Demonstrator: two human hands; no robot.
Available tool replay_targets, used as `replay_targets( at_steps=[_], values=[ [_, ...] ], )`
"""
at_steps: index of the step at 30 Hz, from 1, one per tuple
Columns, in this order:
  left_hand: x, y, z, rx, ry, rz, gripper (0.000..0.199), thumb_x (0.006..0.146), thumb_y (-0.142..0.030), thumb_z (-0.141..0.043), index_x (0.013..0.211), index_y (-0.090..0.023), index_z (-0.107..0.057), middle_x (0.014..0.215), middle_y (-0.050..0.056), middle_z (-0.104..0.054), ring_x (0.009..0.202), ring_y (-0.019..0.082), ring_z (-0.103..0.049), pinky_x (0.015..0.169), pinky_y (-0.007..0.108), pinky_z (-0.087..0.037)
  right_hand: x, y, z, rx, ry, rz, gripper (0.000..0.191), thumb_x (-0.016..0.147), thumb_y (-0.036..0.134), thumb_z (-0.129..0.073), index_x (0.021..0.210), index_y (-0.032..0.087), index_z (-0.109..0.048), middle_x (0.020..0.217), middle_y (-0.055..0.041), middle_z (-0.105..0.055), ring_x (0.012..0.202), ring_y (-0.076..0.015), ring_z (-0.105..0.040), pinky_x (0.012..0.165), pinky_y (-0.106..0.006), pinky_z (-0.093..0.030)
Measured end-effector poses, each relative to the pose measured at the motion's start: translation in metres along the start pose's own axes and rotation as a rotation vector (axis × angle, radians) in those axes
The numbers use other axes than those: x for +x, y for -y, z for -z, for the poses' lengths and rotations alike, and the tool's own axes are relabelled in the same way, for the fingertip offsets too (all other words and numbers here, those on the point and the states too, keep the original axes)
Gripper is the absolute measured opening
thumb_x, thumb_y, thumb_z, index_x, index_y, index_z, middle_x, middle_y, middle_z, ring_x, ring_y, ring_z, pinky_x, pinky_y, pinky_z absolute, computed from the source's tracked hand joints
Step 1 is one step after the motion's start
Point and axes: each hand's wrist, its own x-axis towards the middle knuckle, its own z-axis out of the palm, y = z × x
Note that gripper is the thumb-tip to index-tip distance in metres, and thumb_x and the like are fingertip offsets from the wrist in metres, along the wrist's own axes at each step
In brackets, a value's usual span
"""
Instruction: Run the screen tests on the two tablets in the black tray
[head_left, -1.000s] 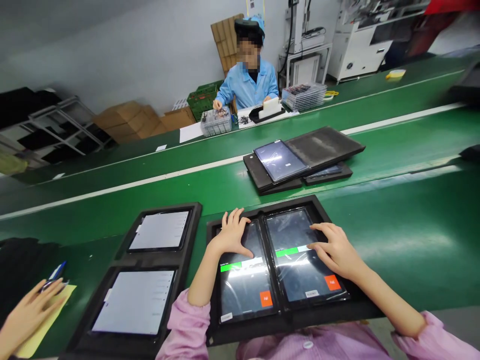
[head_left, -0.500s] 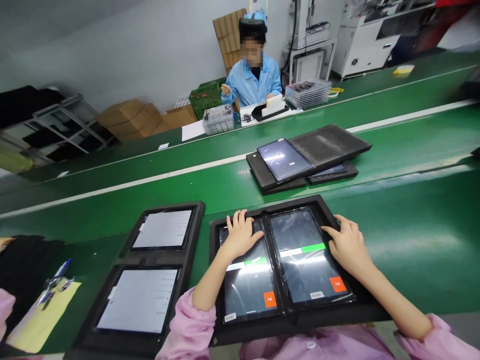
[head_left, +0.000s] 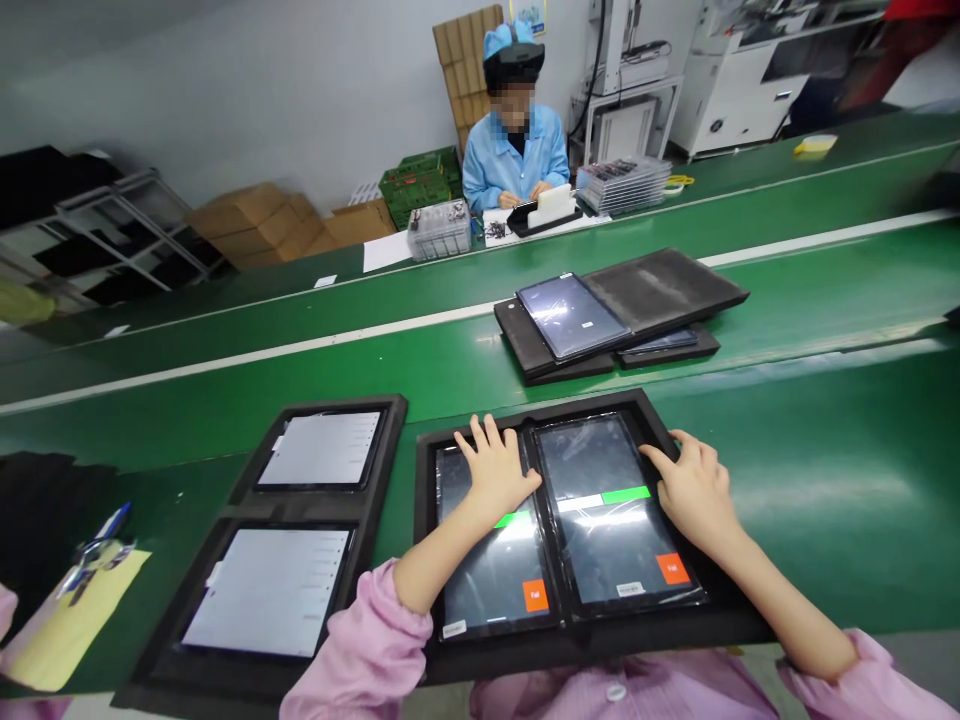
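1. Both hands are laid flat and spread, gripping nothing: the left hand (head_left: 496, 472) rests palm-down on the upper part of the left tablet (head_left: 491, 545), and the right hand (head_left: 694, 487) lies on the right edge of the right tablet (head_left: 611, 515), its fingers pointing in toward the glass.
2. Across the scene, the green bench (head_left: 825, 480) is seen to carry everything; beyond a white stripe, a person in a blue coat (head_left: 516, 150) is seated at its far edge, with hands kept on separate work.
3. Near the middle of the bench, a stack of dark trays (head_left: 660, 290) is set with a lit tablet on top.
4. At the near edge, the black foam tray (head_left: 600, 640) holds the two tablets side by side in its pockets; a second tray (head_left: 375, 480) to the left holds two white-screened tablets (head_left: 270, 595).
5. A screen check is judged to be in hand: a green bar (head_left: 626, 494) is shown on each dark display, and an orange Fail button (head_left: 673, 568) sits low on each.
6. For the next move, light fingertip contact on the glass would be called for, with the orange buttons kept clear of any stray touch.
7. At the near left corner, a yellow sheet with a pen (head_left: 94, 560) is lying.
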Motion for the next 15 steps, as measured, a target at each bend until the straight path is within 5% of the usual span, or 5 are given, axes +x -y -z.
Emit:
replay_targets(
  at_steps=[9, 15],
  values=[
    [-0.001, 0.001, 0.001, -0.043, 0.021, 0.01, 0.065, 0.08, -0.049, -0.068, 0.13, -0.008, -0.056, 0.159, 0.029, -0.03, 0.148, 0.054, -0.018, 0.116, 0.076, -0.009, 0.0, -0.004, -0.001, 0.035, 0.017, -0.013, 0.046, 0.082, 0.003, -0.053, 0.118, 0.024, -0.072, 0.127, -0.019, -0.05, 0.11, -0.0373, -0.049, 0.078, -0.05, -0.054],
    [0.0, -0.001, -0.001, 0.027, -0.074, 0.056, 0.055, 0.082, -0.044, -0.065, 0.127, -0.013, -0.058, 0.152, 0.025, -0.042, 0.144, 0.047, -0.032, 0.116, 0.072, -0.021, 0.007, -0.011, -0.006, 0.046, 0.179, 0.016, 0.051, 0.081, 0.002, -0.057, 0.127, 0.021, -0.066, 0.125, -0.018, -0.051, 0.105, -0.0327, -0.053, 0.078, -0.041, -0.053]
  ],
)
